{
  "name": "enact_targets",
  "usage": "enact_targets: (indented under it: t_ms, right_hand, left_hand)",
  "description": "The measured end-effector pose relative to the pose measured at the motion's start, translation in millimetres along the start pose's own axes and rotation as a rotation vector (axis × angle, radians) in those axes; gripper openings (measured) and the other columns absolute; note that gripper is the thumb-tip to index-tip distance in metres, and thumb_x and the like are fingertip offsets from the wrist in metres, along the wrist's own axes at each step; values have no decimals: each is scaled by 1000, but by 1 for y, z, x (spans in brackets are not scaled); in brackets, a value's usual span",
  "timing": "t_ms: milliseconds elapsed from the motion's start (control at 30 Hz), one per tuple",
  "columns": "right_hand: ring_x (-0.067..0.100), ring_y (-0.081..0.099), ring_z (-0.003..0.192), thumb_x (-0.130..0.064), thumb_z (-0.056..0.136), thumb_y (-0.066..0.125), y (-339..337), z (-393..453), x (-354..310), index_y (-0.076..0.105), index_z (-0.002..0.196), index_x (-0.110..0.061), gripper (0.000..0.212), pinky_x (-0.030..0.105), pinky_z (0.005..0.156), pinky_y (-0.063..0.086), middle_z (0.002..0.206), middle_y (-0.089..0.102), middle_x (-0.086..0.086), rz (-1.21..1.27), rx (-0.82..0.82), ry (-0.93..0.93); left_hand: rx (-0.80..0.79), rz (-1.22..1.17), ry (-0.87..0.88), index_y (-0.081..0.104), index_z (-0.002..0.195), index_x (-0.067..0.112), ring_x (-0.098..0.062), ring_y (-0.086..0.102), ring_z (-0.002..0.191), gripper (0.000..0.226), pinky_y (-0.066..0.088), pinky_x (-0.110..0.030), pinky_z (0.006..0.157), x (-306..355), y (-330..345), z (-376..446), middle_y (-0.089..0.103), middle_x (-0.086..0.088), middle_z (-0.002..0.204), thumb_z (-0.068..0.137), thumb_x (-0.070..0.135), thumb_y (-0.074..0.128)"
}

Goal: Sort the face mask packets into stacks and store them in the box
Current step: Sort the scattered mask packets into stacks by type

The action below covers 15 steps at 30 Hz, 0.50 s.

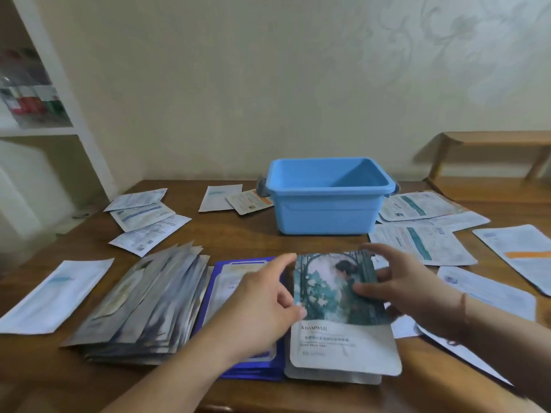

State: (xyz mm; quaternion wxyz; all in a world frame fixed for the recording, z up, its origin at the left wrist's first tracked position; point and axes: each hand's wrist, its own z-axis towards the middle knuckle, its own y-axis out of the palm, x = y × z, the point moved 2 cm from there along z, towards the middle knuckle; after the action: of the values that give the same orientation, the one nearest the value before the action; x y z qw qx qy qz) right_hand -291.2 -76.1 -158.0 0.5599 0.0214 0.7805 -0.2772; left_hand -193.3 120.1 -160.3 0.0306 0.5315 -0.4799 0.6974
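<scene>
A teal and grey illustrated mask packet (343, 335) lies on top of a small stack at the table's near edge. My right hand (411, 290) grips its upper right corner, thumb on the picture. My left hand (262, 302) touches its left edge with thumb and fingers spread. Left of it sits a blue packet stack (220, 281), and further left a fanned stack of grey packets (143, 305). The blue plastic box (328, 195) stands at the table's middle back with nothing visible inside.
Loose white packets lie scattered: a group at the back left (143, 216), one at the near left (56, 296), two behind the box (229, 198), several on the right (423, 234). A white shelf (38, 114) stands left; a wooden bench (492, 141) is at right.
</scene>
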Motion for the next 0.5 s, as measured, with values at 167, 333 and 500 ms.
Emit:
enact_targets:
  t_ms: [167, 333, 500]
  right_hand:
    - [16, 73, 66, -8, 79, 76, 11, 7, 10, 38, 143, -27, 77, 32, 53, 57, 81, 76, 1, -66, 43, 38]
    - [5, 71, 65, -24, 75, 80, 15, 15, 9, 37, 141, -34, 80, 18, 53, 53, 84, 74, -9, -266, 38, 21]
    - [16, 69, 52, -29, 76, 80, 11, 13, -4, 40, 128, -39, 66, 26, 48, 53, 67, 74, -3, -447, 14, 11]
  left_hand:
    - [57, 275, 82, 27, 149, 39, 2, 51, 93, 70, 46, -22, 84, -6, 12, -2, 67, 12, 82, 91, 28, 65]
    - [126, 349, 232, 44, 136, 37, -14, 55, 89, 45, 52, -36, 83, -3, 4, -10, 67, 8, 91, 93, 40, 57]
    - [333, 248, 401, 64, 116, 38, -3, 57, 80, 31, 45, -14, 70, 6, -54, -47, 63, 22, 92, 87, 48, 64]
